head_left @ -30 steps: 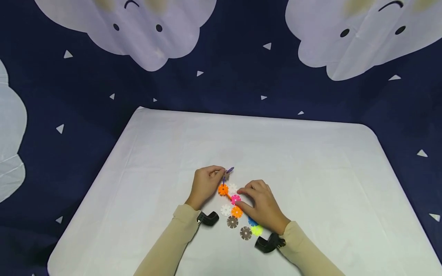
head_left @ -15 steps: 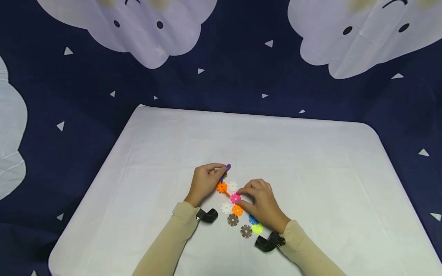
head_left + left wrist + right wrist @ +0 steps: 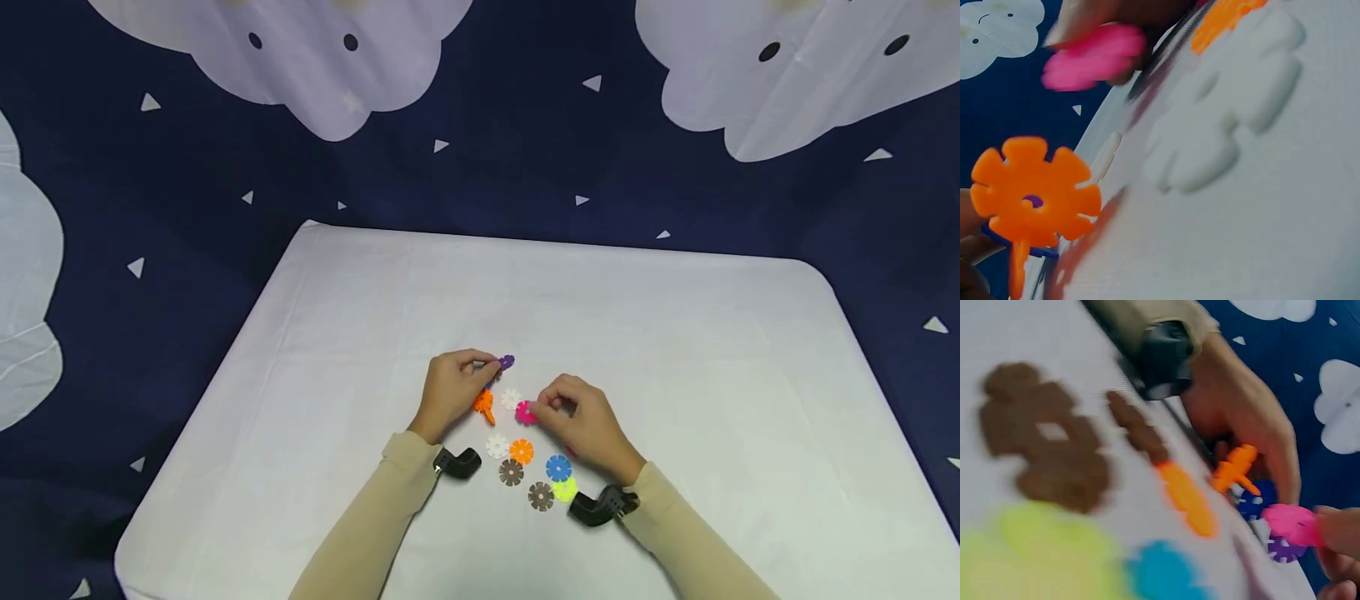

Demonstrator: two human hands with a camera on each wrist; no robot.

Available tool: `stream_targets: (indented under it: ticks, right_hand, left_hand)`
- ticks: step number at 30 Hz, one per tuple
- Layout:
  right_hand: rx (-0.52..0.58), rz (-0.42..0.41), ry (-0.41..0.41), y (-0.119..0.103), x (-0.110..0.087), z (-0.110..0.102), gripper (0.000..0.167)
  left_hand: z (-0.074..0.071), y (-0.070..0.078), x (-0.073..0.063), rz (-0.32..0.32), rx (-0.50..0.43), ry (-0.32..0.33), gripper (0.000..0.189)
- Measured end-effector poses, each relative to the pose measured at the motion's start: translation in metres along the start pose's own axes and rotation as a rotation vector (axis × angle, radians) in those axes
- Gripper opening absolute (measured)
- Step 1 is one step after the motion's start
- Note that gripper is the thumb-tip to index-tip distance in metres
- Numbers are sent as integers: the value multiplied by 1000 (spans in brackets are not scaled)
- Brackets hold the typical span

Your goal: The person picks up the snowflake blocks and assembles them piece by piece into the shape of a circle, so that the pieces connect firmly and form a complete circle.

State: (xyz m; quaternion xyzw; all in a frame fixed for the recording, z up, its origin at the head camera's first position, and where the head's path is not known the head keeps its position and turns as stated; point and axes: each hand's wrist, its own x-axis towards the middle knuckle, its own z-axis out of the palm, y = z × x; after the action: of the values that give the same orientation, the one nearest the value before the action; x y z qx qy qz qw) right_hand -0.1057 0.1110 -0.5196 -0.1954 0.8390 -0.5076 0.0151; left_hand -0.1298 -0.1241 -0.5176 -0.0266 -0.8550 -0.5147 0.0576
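My left hand pinches a small chain of notched, flower-shaped plastic discs. In it are a purple disc, a blue one and an orange disc, with a second orange disc slotted edge-on below it. A bit of brown shows beside the purple one, partly hidden by the fingers. To the right, my right hand pinches a pink disc between thumb and fingers. In the left wrist view the pink disc stands apart from the orange one, above the table.
Loose discs lie on the white table between my forearms: white, orange, brown, blue and yellow. Another white disc lies between the hands. A bit of red shows under the right hand.
The right hand has moved slightly up and right with the pink disc, away from the orange pieces, uncovering the blue disc. The left hand has turned the chain a little.
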Motion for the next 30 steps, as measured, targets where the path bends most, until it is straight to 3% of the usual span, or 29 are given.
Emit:
stream_targets:
  ticks: [4, 6, 9, 16, 19, 24, 30]
  right_hand:
    - [245, 229, 51, -2, 26, -10, 20]
    - [306, 334, 45, -4, 41, -11, 27]
    - [312, 409, -4, -4, 58, -10, 33]
    - [280, 513, -41, -4, 57, -6, 27]
    - [277, 517, -49, -4, 53, -5, 27]
    - [312, 503, -92, -4, 54, -11, 28]
    - [497, 502, -293, 4, 57, -27, 31]
  left_hand:
    - [-5, 1, 4, 2, 2, 16, 7]
    - [-7, 2, 5, 5, 11, 29, 6]
    - [-8, 2, 5, 11, 19, 40, 5]
    - [-3, -3, -4, 9, 6, -35, 7]
    - [1, -4, -8, 29, 2, -31, 5]
    - [4, -5, -7, 106, -3, -18, 6]
    - [4, 0, -6, 253, -44, -67, 7]
